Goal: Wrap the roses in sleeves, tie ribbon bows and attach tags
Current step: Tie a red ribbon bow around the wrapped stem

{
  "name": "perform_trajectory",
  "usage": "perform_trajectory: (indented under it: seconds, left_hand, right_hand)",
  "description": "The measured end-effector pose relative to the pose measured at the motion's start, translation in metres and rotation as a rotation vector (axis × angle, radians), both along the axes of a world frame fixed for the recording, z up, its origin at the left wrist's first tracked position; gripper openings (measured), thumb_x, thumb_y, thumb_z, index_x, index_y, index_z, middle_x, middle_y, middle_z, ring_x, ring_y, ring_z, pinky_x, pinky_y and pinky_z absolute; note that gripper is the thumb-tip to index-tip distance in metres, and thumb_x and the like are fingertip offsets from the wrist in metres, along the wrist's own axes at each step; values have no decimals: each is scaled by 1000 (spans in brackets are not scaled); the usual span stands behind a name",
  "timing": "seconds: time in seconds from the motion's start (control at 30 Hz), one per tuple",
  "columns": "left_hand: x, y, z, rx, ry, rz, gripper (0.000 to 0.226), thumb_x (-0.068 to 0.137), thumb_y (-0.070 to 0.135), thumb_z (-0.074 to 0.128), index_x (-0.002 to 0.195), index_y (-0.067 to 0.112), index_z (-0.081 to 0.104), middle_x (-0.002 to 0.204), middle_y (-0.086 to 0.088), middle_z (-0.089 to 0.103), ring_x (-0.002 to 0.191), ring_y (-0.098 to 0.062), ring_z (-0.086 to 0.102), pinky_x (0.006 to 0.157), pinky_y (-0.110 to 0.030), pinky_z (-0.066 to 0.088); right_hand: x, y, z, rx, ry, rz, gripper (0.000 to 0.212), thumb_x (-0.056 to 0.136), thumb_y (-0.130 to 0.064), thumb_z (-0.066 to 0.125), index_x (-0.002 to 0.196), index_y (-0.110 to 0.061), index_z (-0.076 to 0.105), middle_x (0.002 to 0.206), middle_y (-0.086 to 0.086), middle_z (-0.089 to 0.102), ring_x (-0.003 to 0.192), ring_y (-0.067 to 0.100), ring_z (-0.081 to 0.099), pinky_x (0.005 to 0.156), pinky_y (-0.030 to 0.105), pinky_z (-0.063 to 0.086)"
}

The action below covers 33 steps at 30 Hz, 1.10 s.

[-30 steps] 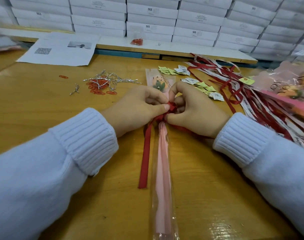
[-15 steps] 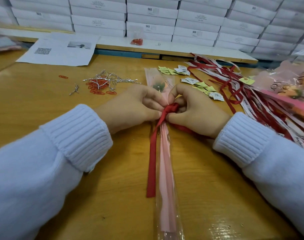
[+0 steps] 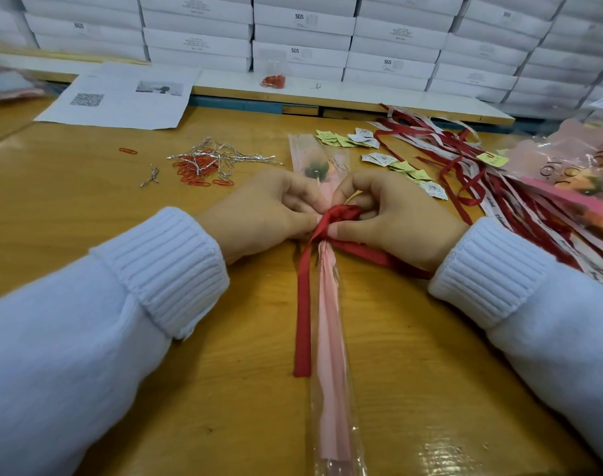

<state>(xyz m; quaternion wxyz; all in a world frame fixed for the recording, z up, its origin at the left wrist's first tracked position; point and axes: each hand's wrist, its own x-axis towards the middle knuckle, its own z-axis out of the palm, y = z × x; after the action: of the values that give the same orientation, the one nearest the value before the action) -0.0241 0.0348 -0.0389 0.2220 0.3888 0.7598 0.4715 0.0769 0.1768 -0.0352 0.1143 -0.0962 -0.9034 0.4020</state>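
White boxes [image 3: 300, 29] are lining the bench's [image 3: 87, 187] far edge. Mid-bench, left hand [image 3: 269, 214] and right hand [image 3: 396, 218] are pinching the red ribbon [image 3: 303, 310] at its knot, cinching it round the sleeved rose [image 3: 329, 321] lying toward the near edge; tags [image 3: 379, 159] are lying ready at right.

Both hands meet mid-table over a sleeved rose [image 3: 322, 173]: left hand [image 3: 269, 214] and right hand [image 3: 392, 218] pinch a red ribbon [image 3: 337, 214] bunched around the sleeve [image 3: 331, 355], one tail lying alongside it. Tags [image 3: 399, 166] and spare ribbons [image 3: 499, 187] sit off right, paper clips [image 3: 197, 170] off left.
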Motion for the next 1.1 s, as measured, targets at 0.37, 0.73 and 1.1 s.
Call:
perform_trajectory:
  seconds: [0.37,0.73,1.1]
  left_hand:
    - [0,1,1,-17,75,69,13,86,3,64,84,15,69,73,-1,71,65,-12,70,62,-20,57]
    - [-11,-4,11,-260,310,151,24,90,2,57,80,21,67,68,5,66,56,0,65,44,-6,44]
    - [-17,-4,4,-275,528,246,14,92,14,54,100,20,65,91,0,67,79,-13,63,65,-17,46]
  right_hand:
    - [6,1,8,-283,-96,-59,11,92,-8,56,85,-4,63,68,11,71,59,17,67,57,22,54]
    - [10,4,22,-162,-362,-74,15,93,-4,52,83,-1,62,56,2,66,45,6,59,46,15,50]
    - [8,6,19,-255,-315,-200,15,92,-10,56,81,-5,65,58,3,66,48,10,59,48,18,50]
